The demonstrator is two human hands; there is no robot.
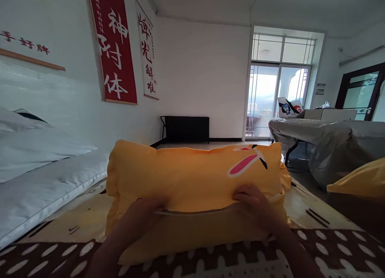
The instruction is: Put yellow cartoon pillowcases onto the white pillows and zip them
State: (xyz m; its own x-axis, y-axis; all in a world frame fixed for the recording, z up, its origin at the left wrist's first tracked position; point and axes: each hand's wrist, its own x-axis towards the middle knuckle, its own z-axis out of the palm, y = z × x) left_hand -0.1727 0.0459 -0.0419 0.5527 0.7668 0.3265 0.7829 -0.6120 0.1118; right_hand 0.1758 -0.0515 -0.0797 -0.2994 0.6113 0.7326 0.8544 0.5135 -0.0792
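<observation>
A yellow pillow (180, 173) with a pink-and-white printed shape lies crosswise in front of me on the bed. Along its near side runs a curved slit or seam with a thin pale edge; whether it has a zipper I cannot tell. My left hand (146, 212) is closed on the pillow's fabric at the left end of this slit. At the right end, my right hand (254, 203) pinches the cloth with bent fingers. Part of each hand's fingertips is lost in shadow and folds.
White pillows (45, 181) are piled at the left by the wall. Beneath the yellow one spreads a brown bedcover (331, 246) with pale dots. Another yellow cloth item (361, 177) shows at the right edge. A plastic-covered table (300, 127) and a black panel (187, 128) stand farther back.
</observation>
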